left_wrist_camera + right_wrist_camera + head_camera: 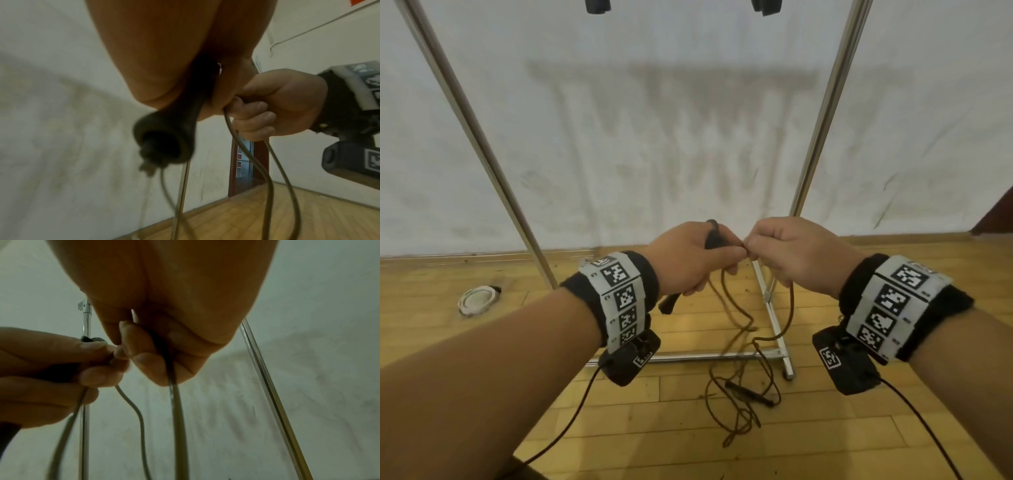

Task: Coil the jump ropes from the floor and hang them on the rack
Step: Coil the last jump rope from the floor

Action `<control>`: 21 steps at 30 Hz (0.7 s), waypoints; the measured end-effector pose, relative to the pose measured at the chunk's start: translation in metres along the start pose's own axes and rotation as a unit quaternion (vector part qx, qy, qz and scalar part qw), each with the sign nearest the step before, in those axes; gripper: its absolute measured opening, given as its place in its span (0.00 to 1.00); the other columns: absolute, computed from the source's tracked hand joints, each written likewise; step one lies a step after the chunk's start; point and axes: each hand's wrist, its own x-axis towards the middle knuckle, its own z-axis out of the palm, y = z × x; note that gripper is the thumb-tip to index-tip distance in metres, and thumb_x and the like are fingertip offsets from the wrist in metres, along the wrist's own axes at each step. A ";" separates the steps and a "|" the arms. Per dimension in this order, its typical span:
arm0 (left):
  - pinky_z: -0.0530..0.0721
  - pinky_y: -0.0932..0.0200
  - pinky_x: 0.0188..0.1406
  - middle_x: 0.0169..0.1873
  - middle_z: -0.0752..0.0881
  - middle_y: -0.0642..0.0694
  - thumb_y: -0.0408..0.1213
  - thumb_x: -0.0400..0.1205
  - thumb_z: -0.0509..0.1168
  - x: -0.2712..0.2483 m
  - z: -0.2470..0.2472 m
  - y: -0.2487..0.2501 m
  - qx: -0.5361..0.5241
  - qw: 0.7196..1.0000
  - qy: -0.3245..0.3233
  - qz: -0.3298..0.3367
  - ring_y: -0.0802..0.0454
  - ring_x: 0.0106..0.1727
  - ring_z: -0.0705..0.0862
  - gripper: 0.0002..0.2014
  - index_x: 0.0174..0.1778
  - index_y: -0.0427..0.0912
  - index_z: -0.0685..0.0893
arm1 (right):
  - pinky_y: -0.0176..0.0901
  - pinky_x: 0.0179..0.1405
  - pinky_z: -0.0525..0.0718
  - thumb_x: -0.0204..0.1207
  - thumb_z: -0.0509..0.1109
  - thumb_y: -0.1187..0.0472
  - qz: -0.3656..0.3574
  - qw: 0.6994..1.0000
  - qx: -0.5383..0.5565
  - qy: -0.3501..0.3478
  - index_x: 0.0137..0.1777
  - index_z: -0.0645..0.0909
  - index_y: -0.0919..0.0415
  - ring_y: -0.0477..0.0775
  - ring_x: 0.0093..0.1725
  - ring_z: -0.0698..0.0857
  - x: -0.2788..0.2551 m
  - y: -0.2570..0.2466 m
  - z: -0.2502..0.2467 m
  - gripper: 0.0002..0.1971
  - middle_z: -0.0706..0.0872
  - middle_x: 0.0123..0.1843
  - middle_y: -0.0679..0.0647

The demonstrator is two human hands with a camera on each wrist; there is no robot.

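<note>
Left hand [690,258] curls round black handle [711,236] of brown rope [739,329]; right hand [796,255] pinches the cord just beside it, fingertips of both hands touching. Cord hangs in loops to wood floor [688,442]; second handle [750,394] lies there by rack [822,113] base. White coil [477,299] on floor at left.

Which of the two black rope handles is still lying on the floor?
The handle beside the rack's foot lies flat on the wood floor amid loose rope. The other handle is raised, gripped in the left hand.
</note>
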 end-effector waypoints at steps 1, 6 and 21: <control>0.76 0.63 0.21 0.26 0.87 0.60 0.48 0.89 0.69 0.002 -0.002 0.000 0.001 1.000 0.020 0.001 0.59 0.20 0.75 0.08 0.46 0.55 0.89 | 0.54 0.32 0.78 0.88 0.62 0.52 -0.005 1.000 0.005 0.000 0.47 0.85 0.56 0.51 0.26 0.76 -0.001 0.001 -0.001 0.14 0.77 0.24 0.47; 0.75 0.62 0.21 0.26 0.81 0.62 0.50 0.86 0.69 0.015 -0.026 -0.006 -0.055 0.972 0.227 -0.028 0.61 0.22 0.74 0.10 0.39 0.58 0.88 | 0.55 0.43 0.87 0.90 0.59 0.49 0.010 0.998 -0.056 -0.002 0.46 0.81 0.54 0.49 0.27 0.84 0.001 0.031 -0.009 0.16 0.84 0.27 0.52; 0.85 0.57 0.27 0.33 0.88 0.56 0.48 0.90 0.68 0.001 -0.060 -0.036 0.010 0.948 0.299 -0.104 0.56 0.24 0.82 0.08 0.62 0.61 0.89 | 0.47 0.46 0.82 0.90 0.58 0.51 0.147 0.975 -0.159 -0.050 0.49 0.83 0.55 0.43 0.36 0.90 -0.006 0.075 -0.020 0.15 0.92 0.35 0.51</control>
